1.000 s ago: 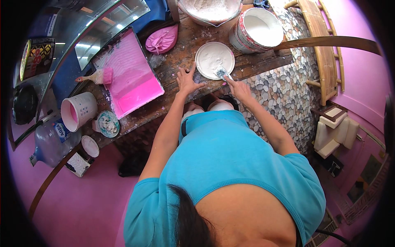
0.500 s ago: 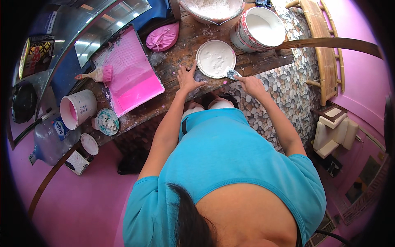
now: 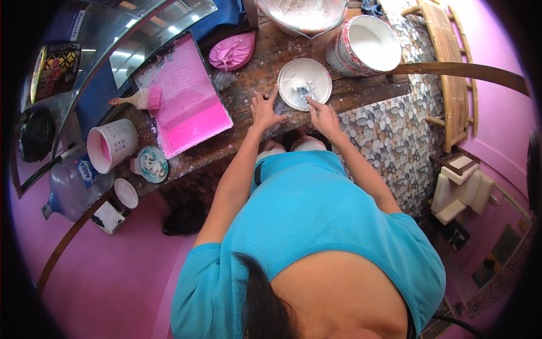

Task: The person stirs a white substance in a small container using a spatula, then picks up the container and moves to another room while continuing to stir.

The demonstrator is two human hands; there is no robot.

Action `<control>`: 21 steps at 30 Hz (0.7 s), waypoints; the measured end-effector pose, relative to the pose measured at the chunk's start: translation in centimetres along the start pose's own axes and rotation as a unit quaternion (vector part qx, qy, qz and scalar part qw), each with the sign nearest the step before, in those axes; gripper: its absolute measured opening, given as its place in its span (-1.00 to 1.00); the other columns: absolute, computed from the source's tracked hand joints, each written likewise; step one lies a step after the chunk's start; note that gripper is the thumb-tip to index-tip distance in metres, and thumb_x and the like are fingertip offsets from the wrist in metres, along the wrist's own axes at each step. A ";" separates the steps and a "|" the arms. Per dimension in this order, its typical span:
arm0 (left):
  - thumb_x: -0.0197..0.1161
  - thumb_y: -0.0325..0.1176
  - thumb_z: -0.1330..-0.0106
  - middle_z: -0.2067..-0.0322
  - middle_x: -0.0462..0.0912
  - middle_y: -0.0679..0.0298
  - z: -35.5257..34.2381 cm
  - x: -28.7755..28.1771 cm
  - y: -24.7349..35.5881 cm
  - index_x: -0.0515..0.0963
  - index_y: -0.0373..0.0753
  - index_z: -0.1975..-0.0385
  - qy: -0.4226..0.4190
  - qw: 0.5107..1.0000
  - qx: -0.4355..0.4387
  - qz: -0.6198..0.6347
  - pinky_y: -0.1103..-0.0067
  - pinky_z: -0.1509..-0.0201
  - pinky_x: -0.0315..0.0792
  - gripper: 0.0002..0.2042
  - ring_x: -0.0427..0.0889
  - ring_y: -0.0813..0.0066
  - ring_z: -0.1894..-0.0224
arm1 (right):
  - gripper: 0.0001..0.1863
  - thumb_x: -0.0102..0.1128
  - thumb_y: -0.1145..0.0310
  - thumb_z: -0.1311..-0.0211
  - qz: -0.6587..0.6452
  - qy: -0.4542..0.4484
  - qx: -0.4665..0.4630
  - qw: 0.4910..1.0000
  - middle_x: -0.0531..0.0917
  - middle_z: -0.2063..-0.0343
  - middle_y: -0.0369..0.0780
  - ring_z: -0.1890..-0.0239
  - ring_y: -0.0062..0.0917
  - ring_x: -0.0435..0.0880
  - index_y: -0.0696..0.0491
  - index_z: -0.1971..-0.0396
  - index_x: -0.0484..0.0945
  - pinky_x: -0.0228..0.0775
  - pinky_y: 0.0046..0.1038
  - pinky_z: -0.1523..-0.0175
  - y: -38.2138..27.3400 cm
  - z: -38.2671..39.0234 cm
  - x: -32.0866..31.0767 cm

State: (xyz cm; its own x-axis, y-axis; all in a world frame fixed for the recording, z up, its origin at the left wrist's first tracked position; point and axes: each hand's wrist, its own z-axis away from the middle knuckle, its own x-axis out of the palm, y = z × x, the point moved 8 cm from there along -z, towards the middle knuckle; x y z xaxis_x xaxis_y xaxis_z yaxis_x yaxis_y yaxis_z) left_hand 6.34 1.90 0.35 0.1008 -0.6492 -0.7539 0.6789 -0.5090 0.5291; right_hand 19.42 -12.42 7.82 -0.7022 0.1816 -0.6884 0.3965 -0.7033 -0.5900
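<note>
One scraper [image 3: 304,90] held in white paste [image 3: 294,85]

The scraper is gripped in the right hand [image 3: 323,116], its fingers closed around the handle and its blade set into the paste. The forefinger appears to be laid along the handle, presumably so that pressure can be steered toward the blade. The paste is carried on a shallow round white lid [image 3: 287,99], placed near the front edge of the wooden worktop [image 3: 257,72], probably for easy reach. The left hand [image 3: 264,112] is rested just beside it with fingers spread and nothing grasped, perhaps as a brace; whether the lid's rim is touched cannot be told.

A bucket of white material [image 3: 340,56] is stood behind and to the right, within reach. To the left, a paintbrush [image 3: 140,100] is laid across the edge of a pink-coated roller tray [image 3: 189,90], its bristles over the tray, likely so that drips are caught.

White lettering is borne on the blue label of a large clear bottle [image 3: 76,186]. Red lettering and a yellow pattern are shown on a dark container [image 3: 59,70]. Small printed marks on a white pail [image 3: 121,144] are too small to be read.
</note>
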 end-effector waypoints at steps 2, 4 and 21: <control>0.59 0.01 0.37 0.02 0.22 0.15 0.2 0.0 0.0 0.15 0.26 -0.38 -0.005 1.000 -0.008 -0.001 0.24 -0.17 0.19 0.11 0.20 0.11 -0.05 | -0.59 -0.06 0.30 -0.29 0.009 0.034 -0.011 0.999 0.65 0.39 0.06 0.24 -0.02 0.63 -0.12 -0.13 0.51 0.42 -0.13 0.07 0.1 -0.6 -1.0; 0.58 0.00 0.36 0.02 0.22 0.15 0.2 -0.1 -0.3 0.15 0.26 -0.38 0.000 1.000 -0.014 -0.010 0.25 -0.18 0.19 0.11 0.20 0.12 -0.05 | -0.59 -0.04 0.30 -0.29 -0.004 0.018 0.021 1.000 0.64 0.36 0.10 0.22 0.00 0.63 -0.10 -0.13 0.52 0.42 -0.14 0.07 0.1 -0.8 -2.2; 0.57 0.01 0.34 -0.01 0.21 0.09 -0.1 -0.1 -0.4 0.11 0.24 -0.40 -0.013 1.000 -0.006 -0.014 0.20 -0.18 0.19 0.12 0.19 0.05 -0.06 | -0.58 -0.08 0.31 -0.30 0.041 0.000 0.004 0.999 0.62 0.21 0.12 0.09 0.07 0.57 -0.13 -0.15 0.48 0.37 -0.02 -0.04 3.5 -1.6 0.7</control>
State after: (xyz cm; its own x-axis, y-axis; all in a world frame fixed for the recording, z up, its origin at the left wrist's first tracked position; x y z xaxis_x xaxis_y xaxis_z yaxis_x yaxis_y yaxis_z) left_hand 6.17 2.23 0.20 0.0626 -0.6487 -0.7585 0.6901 -0.5209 0.5024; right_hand 21.24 -13.63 4.56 -0.6671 0.1226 -0.7348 0.4482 -0.7217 -0.5274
